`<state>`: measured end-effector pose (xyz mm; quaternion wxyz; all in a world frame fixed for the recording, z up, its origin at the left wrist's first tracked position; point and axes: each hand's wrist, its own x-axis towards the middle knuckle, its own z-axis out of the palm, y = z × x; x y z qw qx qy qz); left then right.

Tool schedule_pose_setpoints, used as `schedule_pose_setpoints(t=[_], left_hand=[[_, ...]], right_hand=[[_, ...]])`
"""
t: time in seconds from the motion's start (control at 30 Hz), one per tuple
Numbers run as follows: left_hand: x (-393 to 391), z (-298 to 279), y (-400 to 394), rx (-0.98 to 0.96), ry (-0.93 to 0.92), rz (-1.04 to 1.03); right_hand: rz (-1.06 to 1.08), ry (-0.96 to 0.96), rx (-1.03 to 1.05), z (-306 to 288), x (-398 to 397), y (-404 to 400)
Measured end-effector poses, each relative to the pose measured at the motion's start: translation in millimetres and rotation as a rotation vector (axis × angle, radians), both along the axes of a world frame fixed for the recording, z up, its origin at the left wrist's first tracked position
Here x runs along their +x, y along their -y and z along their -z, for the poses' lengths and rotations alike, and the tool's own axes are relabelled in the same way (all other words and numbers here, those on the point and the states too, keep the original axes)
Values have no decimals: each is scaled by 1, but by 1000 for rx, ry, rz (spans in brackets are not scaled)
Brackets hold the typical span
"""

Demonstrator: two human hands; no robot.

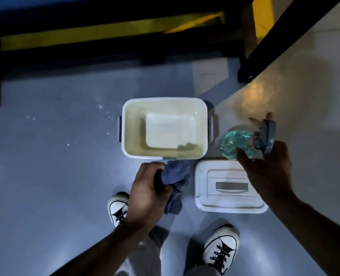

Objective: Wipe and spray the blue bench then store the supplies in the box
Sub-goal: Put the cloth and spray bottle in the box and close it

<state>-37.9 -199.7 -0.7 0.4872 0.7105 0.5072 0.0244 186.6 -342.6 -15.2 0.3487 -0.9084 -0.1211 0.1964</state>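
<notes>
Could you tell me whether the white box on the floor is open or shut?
Open: the box shows its bare inside, and its lid lies beside it on the floor.

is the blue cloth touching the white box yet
Cannot tell. In the head view the blue cloth, bunched in the left hand, meets the near rim of the white box in the picture, but from overhead it may simply hang above it.

A: What is seen on the floor [45,176]?
B: Two white laced shoes [118,208] are seen at the bottom edge, and small white specks [100,106] are scattered on the grey surface.
A: And further up?
B: A yellow stripe [97,32] is framed by black bars, and a black post [274,38] runs diagonally at the right.
</notes>
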Motion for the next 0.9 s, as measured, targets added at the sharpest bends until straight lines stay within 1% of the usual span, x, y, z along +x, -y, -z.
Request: schedule_pose_setpoints(t=[0.07,0.17,0.23,0.3,0.37,0.43,0.47,0.5,0.53,0.57,0.63,0.67,0.7,0.73,0.77,0.83,0.87,0.9], left_hand=[[7,-24,-20,-5,49,-54],[22,-44,-56,5,166,-158],[35,-44,-84,34,215,-224],[46,-31,-108,40,196,-244],[55,-6,-124,15,159,-247],[61,34,-133,-18,62,-233],[64,52,-137,-74,1,-225],[64,73,-139,-133,-39,-176],[61,102,-140,-142,-52,-126],[60,124,-139,-129,-85,-121],[59,137,-133,-161,-147,-87],[58,134,-128,-158,-230,-69],[58,130,-124,-72,-305,-61],[56,129,-122,2,-328,-34],[53,124,-122,17,-288,-36],[43,114,-124,-49,-121,-125],[35,110,-124,-91,-48,-159],[27,104,-125,-94,-33,-151]], right_hand=[[-32,23,11,-19,-4,-6],[-72,54,59,-40,-12,-22],[-78,22,73,-45,-16,-34],[-82,-13,78,-42,-21,-46],[-93,-5,81,-34,-27,-58],[-105,-11,110,-22,-35,-70],[-116,-11,128,-15,-38,-75],[-129,-11,141,-6,-41,-79],[-144,-10,147,2,-44,-83],[-160,1,148,9,-48,-87],[-190,47,131,22,-55,-95],[-212,66,119,26,-56,-99],[-241,78,109,29,-57,-103],[-278,88,100,32,-56,-108],[-319,99,94,33,-56,-112],[-400,145,41,34,-53,-123],[-442,183,-18,35,-52,-128],[-484,224,-90,37,-52,-135]])
